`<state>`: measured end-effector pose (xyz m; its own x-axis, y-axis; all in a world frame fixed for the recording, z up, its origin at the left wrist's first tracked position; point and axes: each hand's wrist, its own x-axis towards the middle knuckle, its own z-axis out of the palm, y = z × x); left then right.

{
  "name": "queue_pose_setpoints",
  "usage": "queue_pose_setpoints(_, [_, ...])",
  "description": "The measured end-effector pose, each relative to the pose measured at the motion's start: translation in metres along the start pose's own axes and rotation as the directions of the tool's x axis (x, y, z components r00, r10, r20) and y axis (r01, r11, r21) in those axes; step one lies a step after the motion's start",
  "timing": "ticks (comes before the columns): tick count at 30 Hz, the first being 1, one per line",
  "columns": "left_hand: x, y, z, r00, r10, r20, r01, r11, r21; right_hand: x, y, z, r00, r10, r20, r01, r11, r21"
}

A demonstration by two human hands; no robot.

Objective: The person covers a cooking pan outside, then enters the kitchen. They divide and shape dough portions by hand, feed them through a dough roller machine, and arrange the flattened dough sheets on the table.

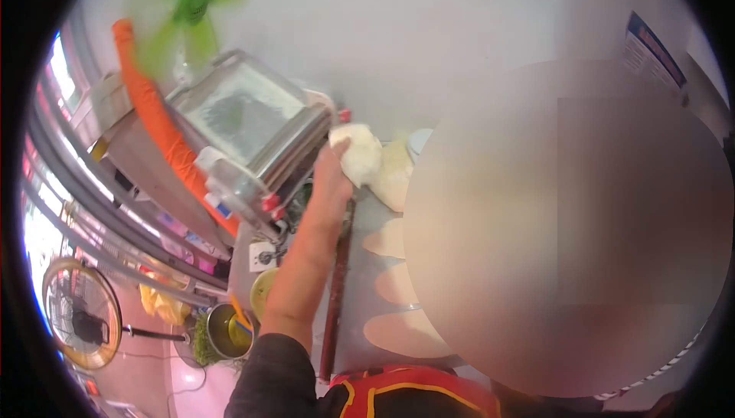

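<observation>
My left hand [333,173] reaches up from the lower left, its fingers closed on a lump of white dough [358,155] beside the roller machine. Right next to that lump, a second, yellowish piece of dough [392,179] sits on the metal table [352,334]. Below them lie flat oval dough pieces: an upper one [385,237], a middle one [394,284] and a larger lower one [406,334]. Their right ends run under a large blurred disc. My right hand does not show.
A roller machine [245,119] with a floured top stands left of the dough. Behind it are a spinning green fan [195,6] and an orange wrapped tube [157,112]. At lower left are a metal pot [230,331], a yellowish bowl [262,293] and another fan [80,315].
</observation>
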<state>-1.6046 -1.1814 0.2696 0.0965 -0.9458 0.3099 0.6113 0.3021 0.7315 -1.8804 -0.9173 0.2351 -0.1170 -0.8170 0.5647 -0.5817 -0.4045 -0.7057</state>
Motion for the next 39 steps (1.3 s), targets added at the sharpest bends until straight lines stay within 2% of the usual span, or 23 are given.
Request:
queue_pose_setpoints(1, [0.022, 0.021, -0.014, 0.984, -0.164, -0.064, 0.144, 0.959, -0.245, 0.0, -0.005, 0.0, 1.0, -0.014, 0.002, 0.014, 1.0, 0.001])
queue_pose_setpoints(2, [0.02, 0.061, -0.01, 0.993, -0.076, -0.087, 0.056, 0.976, -0.211, -0.001, -0.008, 0.001, 1.0, -0.024, 0.003, 0.024, 1.0, 0.015])
queue_pose_setpoints(4, [0.031, 0.113, -0.01, 0.948, 0.089, -0.305, -0.086, 0.996, 0.024, -0.003, -0.013, 0.011, 1.0, -0.03, -0.001, 0.03, 0.999, 0.032])
queue_pose_setpoints(7, [0.088, 0.155, -0.075, 0.936, 0.256, -0.24, -0.191, 0.945, 0.266, -0.01, -0.025, 0.015, 1.0, 0.0, -0.024, 0.001, 0.999, 0.046])
queue_pose_setpoints(8, [0.116, 0.16, -0.13, 0.968, 0.231, -0.1, -0.067, 0.619, 0.783, -0.013, -0.029, 0.015, 1.0, 0.012, -0.01, -0.012, 1.0, 0.029])
queue_pose_setpoints(9, [0.124, 0.162, -0.151, 0.981, 0.19, -0.043, 0.005, 0.197, 0.98, -0.017, -0.034, 0.014, 1.0, 0.027, 0.001, -0.027, 1.0, 0.008])
queue_pose_setpoints(10, [0.132, 0.165, -0.171, 0.989, 0.147, 0.013, 0.028, -0.274, 0.961, -0.018, -0.038, 0.012, 0.999, 0.041, 0.005, -0.041, 0.999, -0.017])
queue_pose_setpoints(11, [0.125, 0.168, -0.167, 0.984, 0.175, 0.042, 0.064, -0.556, 0.829, -0.017, -0.037, 0.009, 1.0, 0.024, -0.005, -0.024, 0.999, -0.044])
queue_pose_setpoints(12, [0.131, 0.17, -0.171, 0.992, -0.033, -0.123, 0.063, -0.717, 0.695, -0.022, -0.037, 0.005, 1.0, 0.02, -0.016, -0.021, 0.997, -0.077])
queue_pose_setpoints(13, [0.159, 0.152, -0.233, 0.997, 0.004, 0.073, -0.046, -0.747, 0.664, -0.033, -0.039, -0.001, 0.999, 0.036, -0.036, -0.04, 0.992, -0.117])
queue_pose_setpoints(14, [0.141, 0.156, -0.22, 0.975, 0.09, 0.204, -0.079, -0.718, 0.692, -0.041, -0.042, -0.009, 0.996, 0.064, -0.054, -0.072, 0.986, -0.152])
queue_pose_setpoints(15, [0.134, 0.164, -0.197, 0.982, -0.081, 0.169, -0.177, -0.688, 0.703, -0.042, -0.043, -0.019, 0.992, 0.094, -0.085, -0.11, 0.974, -0.198])
queue_pose_setpoints(16, [0.158, 0.151, -0.238, 0.96, -0.083, 0.266, -0.252, -0.667, 0.701, -0.038, -0.043, -0.034, 0.985, 0.119, -0.125, -0.147, 0.958, -0.247])
queue_pose_setpoints(18, [0.121, 0.16, -0.176, 0.973, -0.151, 0.173, -0.228, -0.733, 0.642, -0.036, -0.044, -0.067, 0.931, 0.053, -0.362, -0.164, 0.945, -0.283])
queue_pose_setpoints(22, [0.121, 0.154, -0.17, 0.924, -0.242, 0.297, -0.383, -0.588, 0.713, -0.018, -0.109, -0.144, 0.537, -0.175, -0.825, -0.068, 0.966, -0.249])
queue_pose_setpoints(25, [0.111, 0.152, -0.161, 0.904, -0.237, 0.357, -0.428, -0.527, 0.734, -0.025, -0.138, -0.153, 0.339, -0.273, -0.9, 0.16, 0.96, -0.231])
queue_pose_setpoints(26, [0.107, 0.156, -0.159, 0.912, -0.2, 0.357, -0.408, -0.505, 0.76, -0.022, -0.135, -0.147, 0.45, -0.225, -0.864, 0.064, 0.973, -0.22])
queue_pose_setpoints(28, [0.113, 0.155, -0.175, 0.775, -0.153, 0.613, -0.567, -0.596, 0.569, -0.017, -0.111, -0.123, 0.648, -0.098, -0.755, -0.119, 0.966, -0.227])
queue_pose_setpoints(30, [0.113, 0.156, -0.18, 0.761, -0.15, 0.631, -0.58, -0.594, 0.558, -0.011, -0.073, -0.09, 0.806, -0.037, -0.59, -0.207, 0.917, -0.34])
queue_pose_setpoints(31, [0.113, 0.155, -0.179, 0.825, -0.169, 0.54, -0.536, -0.538, 0.65, -0.008, -0.066, -0.074, 0.86, 0.044, -0.508, -0.202, 0.944, -0.259])
queue_pose_setpoints(32, [0.111, 0.152, -0.173, 0.871, -0.202, 0.448, -0.487, -0.478, 0.731, -0.003, -0.067, -0.058, 0.902, 0.123, -0.414, -0.212, 0.961, -0.177])
queue_pose_setpoints(35, [0.102, 0.141, -0.178, 0.724, -0.018, 0.69, -0.601, -0.507, 0.618, 0.012, -0.057, -0.024, 0.923, 0.272, -0.272, -0.29, 0.956, -0.029])
queue_pose_setpoints(39, [0.094, 0.155, -0.147, 0.877, -0.205, 0.434, -0.475, -0.499, 0.724, 0.021, -0.04, 0.024, 0.943, 0.332, 0.018, -0.332, 0.943, 0.032])
